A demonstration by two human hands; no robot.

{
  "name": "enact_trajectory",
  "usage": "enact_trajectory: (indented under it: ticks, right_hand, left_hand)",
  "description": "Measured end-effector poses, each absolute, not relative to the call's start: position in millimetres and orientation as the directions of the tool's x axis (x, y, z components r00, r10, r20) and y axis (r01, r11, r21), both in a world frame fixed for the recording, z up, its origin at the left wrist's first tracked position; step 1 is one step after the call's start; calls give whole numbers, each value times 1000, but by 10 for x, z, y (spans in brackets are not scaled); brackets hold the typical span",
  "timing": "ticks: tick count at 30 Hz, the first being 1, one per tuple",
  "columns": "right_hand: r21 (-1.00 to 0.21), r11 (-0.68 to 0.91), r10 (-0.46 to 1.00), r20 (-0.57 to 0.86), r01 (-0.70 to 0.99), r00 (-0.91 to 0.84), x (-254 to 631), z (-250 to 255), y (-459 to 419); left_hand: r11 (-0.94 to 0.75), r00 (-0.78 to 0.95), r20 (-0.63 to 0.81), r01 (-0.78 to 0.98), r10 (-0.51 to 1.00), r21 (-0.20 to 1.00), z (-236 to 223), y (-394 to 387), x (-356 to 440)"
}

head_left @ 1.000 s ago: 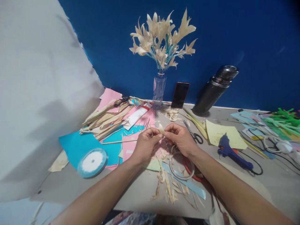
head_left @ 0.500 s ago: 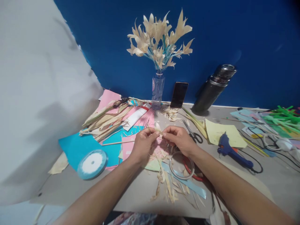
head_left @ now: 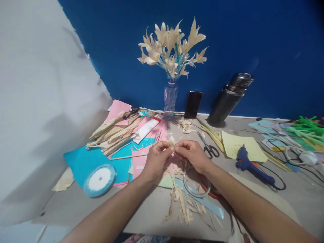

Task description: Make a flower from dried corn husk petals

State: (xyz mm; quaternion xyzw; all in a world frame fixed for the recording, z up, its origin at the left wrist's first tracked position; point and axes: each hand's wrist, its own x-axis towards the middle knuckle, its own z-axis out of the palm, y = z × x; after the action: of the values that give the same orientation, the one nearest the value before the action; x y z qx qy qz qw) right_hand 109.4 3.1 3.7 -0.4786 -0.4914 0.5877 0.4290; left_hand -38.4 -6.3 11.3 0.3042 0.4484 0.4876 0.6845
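Observation:
Between my fingertips, over the middle of the table, is a small pale piece of dried corn husk. My left hand pinches it from the left, thumb against fingers. From the right, my right hand pinches it too, the two thumbs nearly meeting. Below my hands lie husk scraps, a light blue ribbon strip and a pale ring beside my right wrist. A thin stick lies left of my left hand. Scissors rest just beyond my right hand.
A bottle holds husk flowers at the back, near a phone and a dark flask. Left are dried husks and a ribbon spool. A blue glue gun with its cord lies right.
The husk piece now stands more upright between my fingertips, and my fingers have shifted slightly around it. The whole view has tilted up a little; the table things look unmoved.

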Motion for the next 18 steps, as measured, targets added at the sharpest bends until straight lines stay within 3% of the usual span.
enact_trajectory:
  ticks: [13, 18]
  right_hand:
    - [-989, -56, 989, -75, 140, -129, 1112, 85, 36]
    - [-999, -38, 985, -41, 19, -168, 1137, 64, 41]
  left_hand:
    - [326, 110, -308, -380, 945, 865, 102, -76, -377]
    - [307, 136, -276, -347, 951, 886, 80, -68, -372]
